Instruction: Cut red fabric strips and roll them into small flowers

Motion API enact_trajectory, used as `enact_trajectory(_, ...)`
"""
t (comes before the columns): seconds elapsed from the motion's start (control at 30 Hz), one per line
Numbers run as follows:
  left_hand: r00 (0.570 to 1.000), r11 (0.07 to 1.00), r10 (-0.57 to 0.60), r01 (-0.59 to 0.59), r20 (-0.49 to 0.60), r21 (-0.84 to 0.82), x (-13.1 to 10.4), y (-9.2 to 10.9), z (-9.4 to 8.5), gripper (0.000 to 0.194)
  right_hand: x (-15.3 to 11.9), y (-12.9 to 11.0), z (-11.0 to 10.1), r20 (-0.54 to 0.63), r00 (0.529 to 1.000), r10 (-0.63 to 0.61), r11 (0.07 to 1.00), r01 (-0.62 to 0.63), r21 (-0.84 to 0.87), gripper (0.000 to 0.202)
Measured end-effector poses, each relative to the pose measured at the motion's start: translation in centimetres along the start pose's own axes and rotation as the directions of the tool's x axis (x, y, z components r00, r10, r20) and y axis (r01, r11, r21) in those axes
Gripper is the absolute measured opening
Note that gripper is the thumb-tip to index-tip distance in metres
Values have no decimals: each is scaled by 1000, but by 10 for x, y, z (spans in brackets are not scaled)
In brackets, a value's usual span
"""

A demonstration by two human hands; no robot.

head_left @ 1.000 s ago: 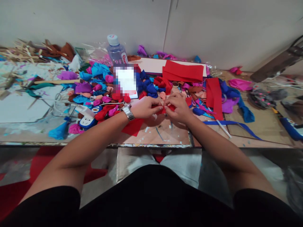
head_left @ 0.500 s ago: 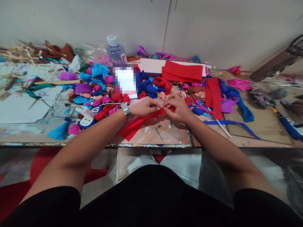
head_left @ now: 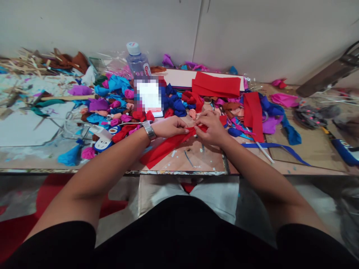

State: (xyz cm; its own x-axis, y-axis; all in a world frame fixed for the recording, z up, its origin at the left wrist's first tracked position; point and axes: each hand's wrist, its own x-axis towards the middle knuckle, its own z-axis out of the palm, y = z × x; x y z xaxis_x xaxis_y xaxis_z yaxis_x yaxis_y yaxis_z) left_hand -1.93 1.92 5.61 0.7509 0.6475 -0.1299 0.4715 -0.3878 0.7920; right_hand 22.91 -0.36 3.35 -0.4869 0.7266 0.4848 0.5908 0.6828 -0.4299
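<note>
On one cluttered table (head_left: 207, 160), mid-frame: pinching one red strip (head_left: 164, 147) with left hand (head_left: 171, 127) and right hand (head_left: 210, 127) — slanting lengthwise, pointing toward the frame's lower left.

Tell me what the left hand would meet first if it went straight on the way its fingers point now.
Past the red strip it pinches, the left hand would likely meet the right hand, just across a small gap, though their exact depths are hard to judge from this view.

clear btl w/ white cap (head_left: 138, 63), blue-white pwr strip (head_left: 104, 143), grey wall (head_left: 246, 37)
</note>
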Motion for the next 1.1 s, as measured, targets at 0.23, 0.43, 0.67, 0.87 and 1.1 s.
enact_trajectory(0.23,1000,1000,27,-27,-15,-8,0,1,1,35,-1,2,-4,89,996,15,1000,-17,20,13)
enact_trajectory(0.43,1000,1000,23,-23,8,6,1,-1,0,37,-2,0,-5,132,990,-53,999,54,-6,16)
enact_trajectory(0.67,998,971,-40,52,56,-234,0,-2,8,33,0,2,-3,95,995,-44,999,42,19,15)
enact_trajectory(0.87,990,898,-44,98,133,-429,-2,-1,7,32,0,0,-5,75,992,-98,995,96,28,16)
enact_trajectory(1.1,984,748,-143,179,109,-639,-3,4,7,34,0,2,-5,13,984,-177,984,177,20,14)
